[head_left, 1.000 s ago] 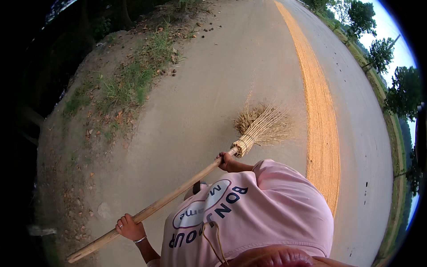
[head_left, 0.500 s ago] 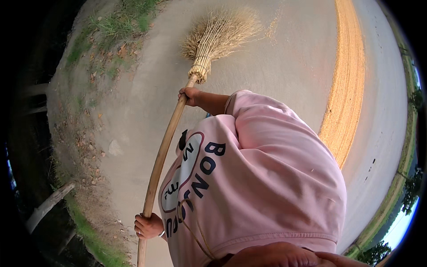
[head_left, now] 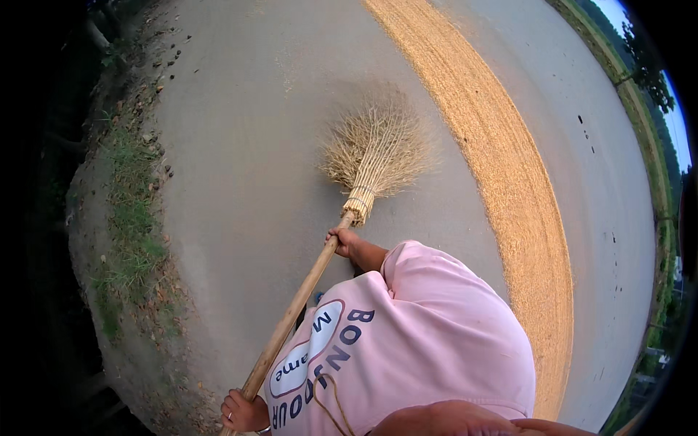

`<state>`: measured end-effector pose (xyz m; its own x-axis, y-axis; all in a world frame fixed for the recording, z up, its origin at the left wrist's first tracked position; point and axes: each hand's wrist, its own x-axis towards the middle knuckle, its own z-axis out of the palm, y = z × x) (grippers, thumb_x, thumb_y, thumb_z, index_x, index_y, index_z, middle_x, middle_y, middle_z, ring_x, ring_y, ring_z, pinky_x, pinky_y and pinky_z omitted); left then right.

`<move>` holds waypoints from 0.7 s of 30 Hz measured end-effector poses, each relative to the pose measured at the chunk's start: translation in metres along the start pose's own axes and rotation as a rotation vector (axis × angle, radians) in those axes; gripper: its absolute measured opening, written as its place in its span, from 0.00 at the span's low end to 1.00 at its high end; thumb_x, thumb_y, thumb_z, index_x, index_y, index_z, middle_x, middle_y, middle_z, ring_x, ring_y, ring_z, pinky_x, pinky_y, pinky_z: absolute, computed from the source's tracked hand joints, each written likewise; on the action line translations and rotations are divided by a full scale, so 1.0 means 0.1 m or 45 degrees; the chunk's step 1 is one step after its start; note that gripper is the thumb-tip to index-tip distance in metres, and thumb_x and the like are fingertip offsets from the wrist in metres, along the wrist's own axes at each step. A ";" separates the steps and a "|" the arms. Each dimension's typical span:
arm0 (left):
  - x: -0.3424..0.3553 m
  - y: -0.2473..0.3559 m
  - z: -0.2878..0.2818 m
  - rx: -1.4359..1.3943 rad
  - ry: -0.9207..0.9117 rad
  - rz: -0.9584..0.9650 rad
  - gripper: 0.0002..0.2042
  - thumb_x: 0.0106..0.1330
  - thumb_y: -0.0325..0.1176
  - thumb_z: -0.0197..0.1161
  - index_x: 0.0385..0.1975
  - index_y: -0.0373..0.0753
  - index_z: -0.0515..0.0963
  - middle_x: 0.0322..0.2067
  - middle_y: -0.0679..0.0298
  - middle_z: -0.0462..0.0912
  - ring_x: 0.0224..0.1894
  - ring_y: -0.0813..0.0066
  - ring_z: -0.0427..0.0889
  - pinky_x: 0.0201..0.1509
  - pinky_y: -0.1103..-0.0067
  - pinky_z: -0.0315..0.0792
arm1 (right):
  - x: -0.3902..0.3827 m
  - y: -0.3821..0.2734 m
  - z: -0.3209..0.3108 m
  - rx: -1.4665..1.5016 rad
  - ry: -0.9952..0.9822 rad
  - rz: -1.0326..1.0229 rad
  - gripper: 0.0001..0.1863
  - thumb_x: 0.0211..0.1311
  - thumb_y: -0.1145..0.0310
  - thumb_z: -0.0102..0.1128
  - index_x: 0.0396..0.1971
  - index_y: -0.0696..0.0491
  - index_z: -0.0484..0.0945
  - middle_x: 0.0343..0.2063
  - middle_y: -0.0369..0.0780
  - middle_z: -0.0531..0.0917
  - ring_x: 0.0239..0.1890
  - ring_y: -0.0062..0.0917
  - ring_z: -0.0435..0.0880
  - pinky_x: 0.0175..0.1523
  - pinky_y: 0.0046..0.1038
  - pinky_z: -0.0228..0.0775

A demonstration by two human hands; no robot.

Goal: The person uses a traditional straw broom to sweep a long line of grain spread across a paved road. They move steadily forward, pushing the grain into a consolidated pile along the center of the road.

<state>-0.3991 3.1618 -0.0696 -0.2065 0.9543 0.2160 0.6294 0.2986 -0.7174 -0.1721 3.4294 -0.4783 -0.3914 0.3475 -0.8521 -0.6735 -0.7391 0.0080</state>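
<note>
A long-handled broom reaches up the middle of the head view, with a wooden handle [head_left: 298, 309] and a fanned head of dry twigs [head_left: 382, 149] bound by wire. My right hand [head_left: 340, 242] is closed around the handle just below the bound twigs. Lower down, near the handle's far end, my left hand [head_left: 243, 410] grips it too; a ring and a bracelet show on that side. The twig tips are blurred over the grey pavement, beside a long strip of golden grain [head_left: 502, 167].
Grass [head_left: 134, 240] and dry leaves line the pavement's left edge, with dark ground beyond. The grain strip curves down the right side. More grey pavement [head_left: 603, 218] lies past it, bordered by a green verge [head_left: 663, 254]. A few scattered grains [head_left: 289, 73] lie ahead.
The view has turned, and the grain strip now stands closer to the broom head. The broom has shifted right and lower in the picture, both hands still on its handle.
</note>
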 end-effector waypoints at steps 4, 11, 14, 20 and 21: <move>0.63 0.75 0.70 -0.251 0.227 0.082 0.07 0.45 0.30 0.54 0.14 0.46 0.62 0.16 0.69 0.62 0.23 0.74 0.67 0.30 0.78 0.58 | 0.28 -0.93 -0.47 0.230 0.179 -0.195 0.03 0.54 0.74 0.44 0.27 0.55 0.62 0.16 0.39 0.68 0.19 0.28 0.70 0.29 0.32 0.70; 1.12 1.93 1.23 -0.582 0.256 0.157 0.06 0.38 0.27 0.53 0.14 0.44 0.62 0.16 0.65 0.61 0.23 0.67 0.65 0.34 0.74 0.59 | 0.17 -1.61 -1.46 0.429 0.433 -0.399 0.01 0.52 0.74 0.43 0.25 0.54 0.63 0.16 0.39 0.67 0.18 0.28 0.70 0.31 0.34 0.69; 1.34 2.22 1.65 -0.794 0.287 0.128 0.08 0.36 0.25 0.54 0.14 0.42 0.62 0.17 0.63 0.62 0.25 0.65 0.66 0.36 0.73 0.60 | 0.29 -1.65 -1.53 0.506 0.394 -0.474 0.02 0.52 0.73 0.43 0.25 0.55 0.63 0.16 0.41 0.69 0.20 0.30 0.70 0.31 0.35 0.68; 1.06 2.11 1.75 -0.865 0.035 0.095 0.10 0.32 0.24 0.57 0.16 0.42 0.64 0.19 0.64 0.66 0.29 0.66 0.67 0.39 0.72 0.60 | 0.10 -1.24 -2.16 -0.103 0.384 -0.306 0.07 0.51 0.69 0.40 0.20 0.55 0.64 0.18 0.42 0.71 0.23 0.34 0.71 0.33 0.36 0.67; 1.22 2.12 1.82 -0.880 0.121 0.086 0.11 0.32 0.24 0.57 0.17 0.42 0.64 0.20 0.64 0.66 0.29 0.66 0.67 0.39 0.72 0.60 | -0.07 -1.28 -1.74 -0.093 0.483 -0.360 0.08 0.52 0.68 0.40 0.20 0.55 0.65 0.19 0.41 0.71 0.25 0.33 0.71 0.33 0.35 0.67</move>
<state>-0.4270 3.3389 -0.3155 -0.1032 0.9586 0.2654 0.9772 0.1475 -0.1527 0.0258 3.4208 -0.5646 0.0660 0.3157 -0.9465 -0.6696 -0.6893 -0.2766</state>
